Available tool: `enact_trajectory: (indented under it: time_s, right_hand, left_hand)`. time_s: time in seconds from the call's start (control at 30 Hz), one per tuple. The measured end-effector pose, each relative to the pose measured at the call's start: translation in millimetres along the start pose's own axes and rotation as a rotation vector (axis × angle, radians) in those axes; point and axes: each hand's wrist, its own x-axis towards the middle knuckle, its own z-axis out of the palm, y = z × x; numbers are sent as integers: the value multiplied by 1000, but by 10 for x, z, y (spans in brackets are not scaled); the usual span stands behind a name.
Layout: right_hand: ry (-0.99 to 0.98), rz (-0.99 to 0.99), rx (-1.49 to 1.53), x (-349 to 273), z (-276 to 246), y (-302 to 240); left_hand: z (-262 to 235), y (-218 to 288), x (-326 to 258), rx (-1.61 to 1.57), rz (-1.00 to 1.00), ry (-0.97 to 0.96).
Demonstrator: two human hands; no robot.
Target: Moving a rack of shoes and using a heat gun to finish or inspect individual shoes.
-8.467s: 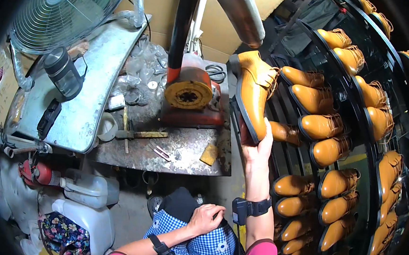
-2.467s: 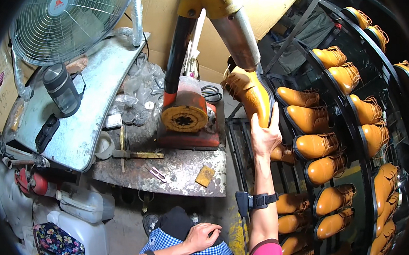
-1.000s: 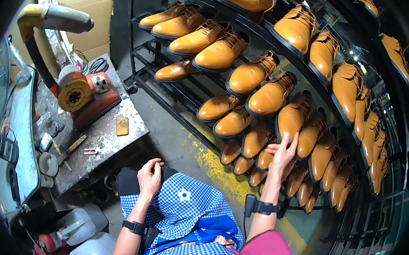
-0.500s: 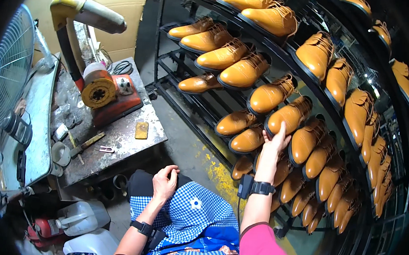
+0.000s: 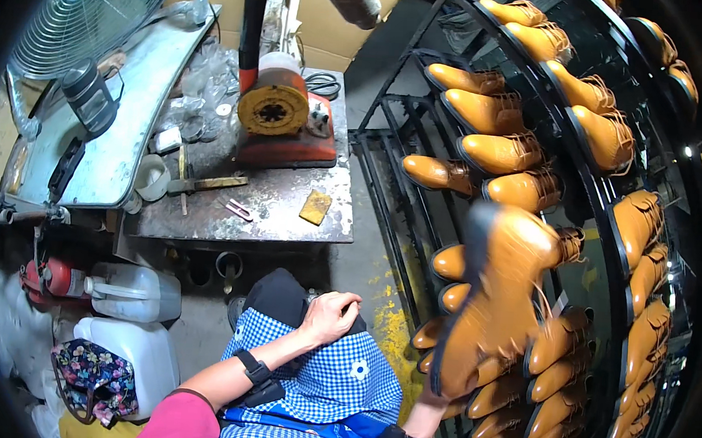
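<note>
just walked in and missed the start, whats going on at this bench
A seated person in a blue checked apron is lifting a tan leather boot with the right hand, which grips it from below; the boot is blurred. The left hand rests on the knee and holds nothing. To the right stands a black metal rack filled with similar tan boots. Ahead is a worn workbench with a red buffing machine, and a fan to the left.

I see pink short sleeves at my upper arms and a blue-and-white checked apron with white flowers. My left hand and right hand are bare, each wrist wearing a black band.
</note>
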Motion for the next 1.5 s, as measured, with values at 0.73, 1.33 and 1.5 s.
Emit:
enact_trajectory:
  time_s: [0.73, 1.33, 1.5]
  right_hand:
    - [-550, 901, 1306, 1557, 3642, -420]
    - [-556, 965, 1427, 2031, 4504, -668]
    - [-590, 953, 1408, 1903, 4344, -622]
  left_hand:
    - [-310, -126, 34, -95, -54, 36]
    - [-407, -170, 56, -97, -84, 30]
    - [-404, -189, 45, -86, -74, 44]
